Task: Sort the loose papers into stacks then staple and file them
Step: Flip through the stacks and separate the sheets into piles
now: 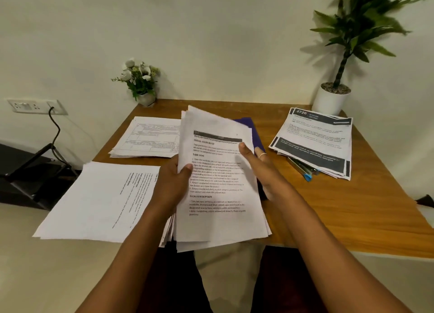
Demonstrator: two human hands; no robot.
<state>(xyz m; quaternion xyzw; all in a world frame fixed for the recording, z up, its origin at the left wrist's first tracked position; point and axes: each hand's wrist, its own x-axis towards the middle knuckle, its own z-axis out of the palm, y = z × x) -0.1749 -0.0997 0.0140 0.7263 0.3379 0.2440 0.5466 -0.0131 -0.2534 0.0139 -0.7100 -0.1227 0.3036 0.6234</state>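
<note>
Containers: a round white pot [330, 102] stands at the far right corner of the table [352, 207]. It holds a tall leafy plant [359, 31] and has pale gravel on top. A smaller pale pot [146, 99] at the far left corner holds a bunch of white flowers [138, 74]. A purple folder [252, 129] lies flat behind the raised papers; its contents cannot be told.

Task item: a thick sheaf of printed white sheets [218, 183] is held tilted above the near middle of the table, its edges uneven and fanned. The left hand [172, 183] grips the left edge, thumb on the front and fingers curled behind. The right hand [256, 162] pinches the right edge, thumb on the top sheet and fingers behind, with a ring [261, 155] on one finger.

Sorted stacks:
- A stack of ruled forms [150, 136] lies flat at far left.
- A stack of text pages [101, 202] at near left overhangs the table edge.
- A stack with dark banner headings [314, 141] lies at right, loosely squared, resting on pens [304, 170] that jut out from beneath it.

Surfaces: the table top is smooth brown wood grain with a square edge. The paper is thin and matte. On the left wall, a black cable [55, 134] hangs from a white socket plate [35, 106].
</note>
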